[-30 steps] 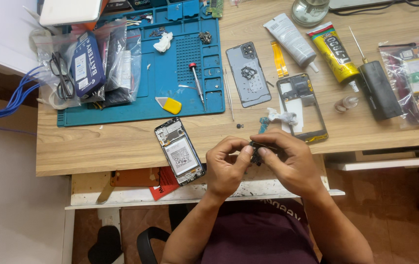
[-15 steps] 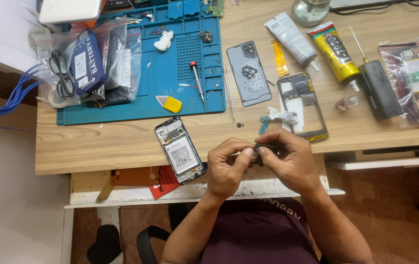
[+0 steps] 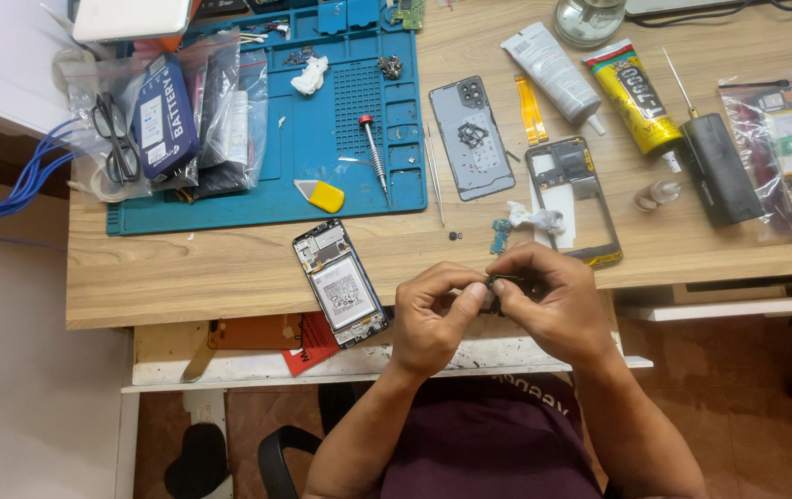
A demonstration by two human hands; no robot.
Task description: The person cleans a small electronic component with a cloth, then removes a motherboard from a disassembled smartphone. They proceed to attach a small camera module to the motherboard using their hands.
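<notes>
My left hand (image 3: pixel 433 319) and my right hand (image 3: pixel 553 305) meet over the table's front edge, both pinching a small dark phone part (image 3: pixel 496 286) between thumbs and fingertips. Most of the part is hidden by my fingers. Just left of my left hand lies an opened phone (image 3: pixel 339 282) with its insides showing. Beyond my right hand sit a phone middle frame (image 3: pixel 581 208), a crumpled white tissue (image 3: pixel 536 219) and a small green circuit board (image 3: pixel 501 236).
A blue repair mat (image 3: pixel 322 148) holds a red-tipped screwdriver (image 3: pixel 375 157), a yellow pick (image 3: pixel 322 195) and tweezers (image 3: pixel 434 176). A grey back cover (image 3: pixel 472 137), glue tubes (image 3: pixel 632 92), a black tool (image 3: pixel 718 166) and plastic bags of parts (image 3: pixel 170 120) lie around.
My hands have stayed in place at the table edge. The fingers shifted slightly on the small part, closing in around it.
</notes>
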